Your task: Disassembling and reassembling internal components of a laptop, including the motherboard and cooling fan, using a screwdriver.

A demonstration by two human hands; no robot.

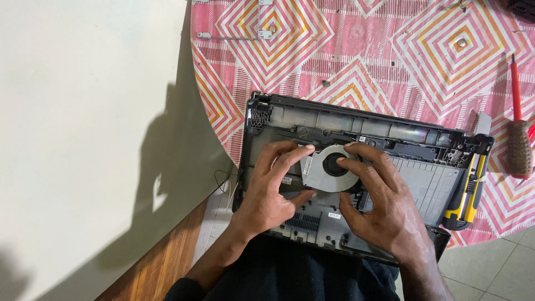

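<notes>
Two bare hands rest on the grey cooling fan, which sits in the black laptop base shell on the pink patterned tablecloth. I judge the work is well advanced: the shell looks stripped, almost nothing else inside, and the fan is the main part left in it. My left hand touches the fan at its 9 o'clock edge, fingers spread, thumb under its 7 o'clock corner. My right hand lies from 4 o'clock, fingers open, one fingertip on the dark hub. Neither hand pinches the fan; I cannot tell if it is loose. At 3 o'clock from the shell lie a yellow utility knife and a red screwdriver.
</notes>
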